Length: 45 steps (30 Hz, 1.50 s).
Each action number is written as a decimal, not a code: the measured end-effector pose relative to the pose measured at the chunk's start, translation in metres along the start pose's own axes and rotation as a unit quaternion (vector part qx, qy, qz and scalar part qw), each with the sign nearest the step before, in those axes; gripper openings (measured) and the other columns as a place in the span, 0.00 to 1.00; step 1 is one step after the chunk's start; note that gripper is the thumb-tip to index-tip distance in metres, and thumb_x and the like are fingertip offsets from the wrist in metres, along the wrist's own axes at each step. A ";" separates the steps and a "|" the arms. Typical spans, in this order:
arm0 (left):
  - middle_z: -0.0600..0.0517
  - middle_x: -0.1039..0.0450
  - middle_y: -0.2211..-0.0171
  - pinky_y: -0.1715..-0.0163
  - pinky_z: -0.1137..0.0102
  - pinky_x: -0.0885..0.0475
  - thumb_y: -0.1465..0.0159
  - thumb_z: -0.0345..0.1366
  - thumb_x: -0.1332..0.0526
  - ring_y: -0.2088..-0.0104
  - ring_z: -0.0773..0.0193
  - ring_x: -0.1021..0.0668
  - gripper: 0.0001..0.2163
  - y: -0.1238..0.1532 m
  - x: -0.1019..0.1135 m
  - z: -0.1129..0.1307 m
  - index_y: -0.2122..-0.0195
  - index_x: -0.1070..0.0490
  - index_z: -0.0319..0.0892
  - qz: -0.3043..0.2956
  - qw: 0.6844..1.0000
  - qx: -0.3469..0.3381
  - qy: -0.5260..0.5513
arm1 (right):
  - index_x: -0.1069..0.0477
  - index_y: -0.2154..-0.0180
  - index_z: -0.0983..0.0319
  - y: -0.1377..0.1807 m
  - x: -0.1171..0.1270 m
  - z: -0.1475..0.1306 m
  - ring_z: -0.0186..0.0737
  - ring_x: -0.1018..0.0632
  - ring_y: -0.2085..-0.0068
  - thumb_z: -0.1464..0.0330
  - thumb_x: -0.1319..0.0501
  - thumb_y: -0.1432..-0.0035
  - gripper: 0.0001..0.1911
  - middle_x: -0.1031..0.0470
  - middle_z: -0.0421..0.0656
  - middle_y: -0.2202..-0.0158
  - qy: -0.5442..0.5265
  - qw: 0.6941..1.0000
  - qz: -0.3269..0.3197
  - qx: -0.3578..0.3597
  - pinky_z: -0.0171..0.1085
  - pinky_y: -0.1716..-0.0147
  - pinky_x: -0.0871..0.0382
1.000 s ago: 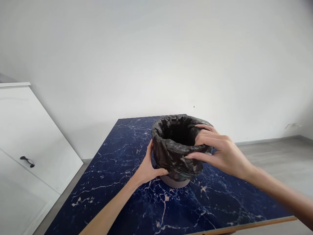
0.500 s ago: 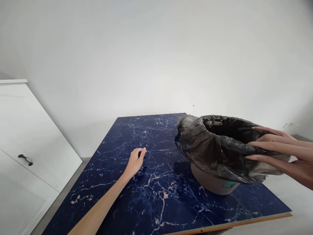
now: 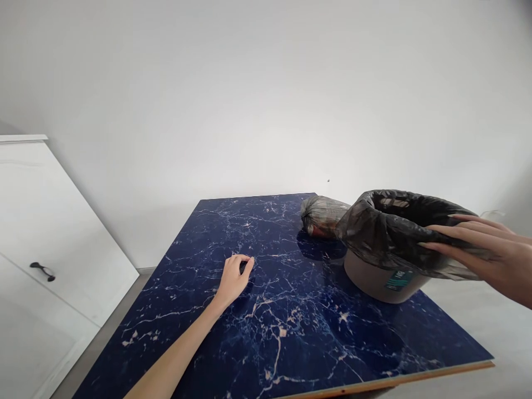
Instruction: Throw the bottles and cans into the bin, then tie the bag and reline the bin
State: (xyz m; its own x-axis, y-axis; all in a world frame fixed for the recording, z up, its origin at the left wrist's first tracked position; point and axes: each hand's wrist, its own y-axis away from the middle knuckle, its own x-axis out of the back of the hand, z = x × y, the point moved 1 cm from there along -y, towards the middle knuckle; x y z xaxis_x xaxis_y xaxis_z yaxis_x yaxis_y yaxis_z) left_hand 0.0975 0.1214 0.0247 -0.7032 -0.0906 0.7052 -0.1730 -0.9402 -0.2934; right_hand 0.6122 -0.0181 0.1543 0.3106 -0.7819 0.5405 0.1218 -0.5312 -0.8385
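Observation:
My right hand [image 3: 477, 249] grips the near rim of a small beige bin [image 3: 380, 280] lined with a black plastic bag [image 3: 386, 230]. The fingers are closed over the bag's folded edge. The bin tilts slightly at the right edge of the dark blue marble-patterned table [image 3: 266, 332]. My left hand [image 3: 233, 277] rests on the table's middle left, fingers curled in, nothing visible in them. A knotted grey-black bag bundle [image 3: 322, 216] lies on the table just behind the bin to the left.
A white cabinet [image 3: 45, 233] with a black handle [image 3: 41, 270] stands at the left, beside the table. A plain white wall rises behind. Grey floor shows to the right of the table.
My right hand has carried the lined bin from the table's middle to its right edge. My left hand let go of the bin and now lies on the table. The knotted bundle has come into sight.

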 end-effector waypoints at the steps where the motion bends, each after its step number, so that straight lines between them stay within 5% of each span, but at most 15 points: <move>1: 0.43 0.22 0.42 0.40 0.47 0.24 0.25 0.44 0.34 0.42 0.50 0.20 0.14 0.000 0.000 0.000 0.45 0.22 0.41 0.000 1.000 -0.002 0.000 | 0.16 0.48 0.44 0.000 -0.002 -0.005 0.59 0.15 0.46 0.42 0.45 0.27 0.24 0.13 0.48 0.56 0.031 0.999 -0.018 0.031 0.60 0.49 0.19; 4: 0.43 0.22 0.42 0.40 0.48 0.24 0.24 0.44 0.35 0.42 0.50 0.20 0.14 0.001 -0.001 -0.001 0.45 0.22 0.41 -0.003 1.000 -0.003 0.001 | 0.33 0.27 0.52 0.001 -0.006 -0.036 0.62 0.18 0.42 0.51 0.37 0.28 0.33 0.18 0.53 0.46 0.097 0.992 0.004 0.075 0.62 0.39 0.22; 7: 0.43 0.22 0.42 0.41 0.49 0.23 0.25 0.43 0.34 0.43 0.51 0.20 0.14 -0.001 -0.002 0.000 0.44 0.23 0.41 -0.010 1.000 0.000 0.009 | 0.34 0.27 0.51 0.002 -0.013 -0.090 0.59 0.17 0.46 0.70 0.24 0.39 0.43 0.20 0.53 0.47 0.028 0.982 0.101 0.157 0.65 0.35 0.27; 9: 0.43 0.22 0.42 0.42 0.50 0.22 0.24 0.44 0.34 0.43 0.51 0.19 0.14 -0.005 -0.002 0.000 0.44 0.23 0.41 -0.018 1.000 0.008 0.020 | 0.29 0.32 0.55 0.006 -0.031 -0.125 0.55 0.17 0.49 0.76 0.25 0.39 0.37 0.20 0.51 0.51 -0.057 0.975 0.065 0.206 0.62 0.37 0.24; 12: 0.44 0.22 0.43 0.44 0.51 0.21 0.24 0.44 0.35 0.45 0.52 0.18 0.14 -0.017 -0.002 -0.001 0.44 0.23 0.41 -0.029 0.998 0.022 0.047 | 0.25 0.41 0.60 0.016 -0.080 -0.160 0.56 0.20 0.42 0.78 0.33 0.33 0.21 0.21 0.53 0.46 -0.116 0.967 -0.083 0.209 0.57 0.40 0.21; 16: 0.45 0.20 0.48 0.48 0.54 0.19 0.24 0.45 0.35 0.51 0.55 0.17 0.14 -0.031 0.002 -0.007 0.46 0.23 0.40 -0.046 0.994 0.034 0.091 | 0.28 0.39 0.55 0.026 -0.166 -0.166 0.57 0.22 0.37 0.72 0.40 0.28 0.19 0.26 0.52 0.37 -0.154 0.968 -0.167 0.103 0.57 0.40 0.22; 20: 0.47 0.18 0.54 0.48 0.55 0.20 0.22 0.49 0.39 0.55 0.57 0.16 0.16 -0.034 0.012 -0.013 0.49 0.23 0.40 -0.064 0.991 0.028 0.115 | 0.33 0.36 0.60 0.024 -0.236 -0.144 0.68 0.30 0.30 0.69 0.42 0.29 0.22 0.42 0.62 0.29 -0.121 0.983 -0.131 -0.045 0.66 0.38 0.25; 24: 0.48 0.16 0.60 0.52 0.60 0.21 0.24 0.55 0.41 0.58 0.55 0.15 0.18 -0.040 0.024 -0.018 0.55 0.20 0.46 -0.093 0.989 0.015 0.114 | 0.32 0.39 0.62 0.019 -0.275 -0.120 0.66 0.21 0.41 0.65 0.42 0.30 0.21 0.54 0.64 0.26 -0.096 0.976 -0.107 -0.161 0.62 0.52 0.17; 30: 0.46 0.18 0.61 0.72 0.65 0.21 0.28 0.61 0.43 0.67 0.57 0.17 0.24 -0.076 0.028 -0.039 0.55 0.24 0.44 -0.077 0.986 0.047 0.143 | 0.37 0.34 0.60 0.019 -0.298 -0.105 0.55 0.17 0.50 0.63 0.43 0.32 0.27 0.44 0.61 0.28 -0.114 0.965 -0.105 -0.212 0.57 0.53 0.18; 35: 0.47 0.18 0.63 0.73 0.68 0.24 0.28 0.60 0.41 0.68 0.59 0.18 0.23 -0.081 0.024 -0.046 0.55 0.23 0.45 -0.082 0.984 0.060 0.144 | 0.43 0.29 0.58 0.019 -0.303 -0.102 0.46 0.16 0.56 0.62 0.44 0.29 0.31 0.38 0.59 0.32 -0.153 0.956 -0.096 -0.232 0.49 0.56 0.17; 39: 0.48 0.17 0.63 0.72 0.69 0.26 0.28 0.59 0.41 0.67 0.58 0.18 0.21 -0.076 0.023 -0.043 0.56 0.21 0.46 -0.094 0.984 0.061 0.136 | 0.42 0.28 0.59 0.018 -0.302 -0.104 0.52 0.19 0.45 0.63 0.44 0.28 0.31 0.36 0.58 0.33 -0.174 0.955 -0.094 -0.221 0.55 0.43 0.21; 42: 0.48 0.17 0.63 0.72 0.69 0.26 0.27 0.58 0.41 0.67 0.59 0.18 0.21 -0.075 0.023 -0.042 0.56 0.21 0.46 -0.094 0.985 0.063 0.131 | 0.39 0.29 0.57 0.016 -0.300 -0.108 0.61 0.29 0.32 0.63 0.43 0.29 0.30 0.34 0.56 0.32 -0.175 0.959 -0.094 -0.204 0.65 0.31 0.34; 45: 0.48 0.17 0.62 0.71 0.69 0.26 0.26 0.58 0.41 0.67 0.59 0.18 0.20 -0.075 0.023 -0.043 0.55 0.22 0.46 -0.095 0.985 0.061 0.127 | 0.39 0.28 0.55 0.015 -0.298 -0.115 0.60 0.32 0.29 0.65 0.44 0.29 0.30 0.34 0.54 0.31 -0.187 0.960 -0.104 -0.183 0.65 0.29 0.37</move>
State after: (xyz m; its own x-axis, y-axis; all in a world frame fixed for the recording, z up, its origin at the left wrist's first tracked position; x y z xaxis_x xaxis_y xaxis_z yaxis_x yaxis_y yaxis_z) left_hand 0.0642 0.2043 0.0354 -0.8182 0.1618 0.5517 -0.2452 -0.9661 -0.0803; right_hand 0.4129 0.1699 -0.0114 0.6398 -0.5111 0.5739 -0.1001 -0.7958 -0.5972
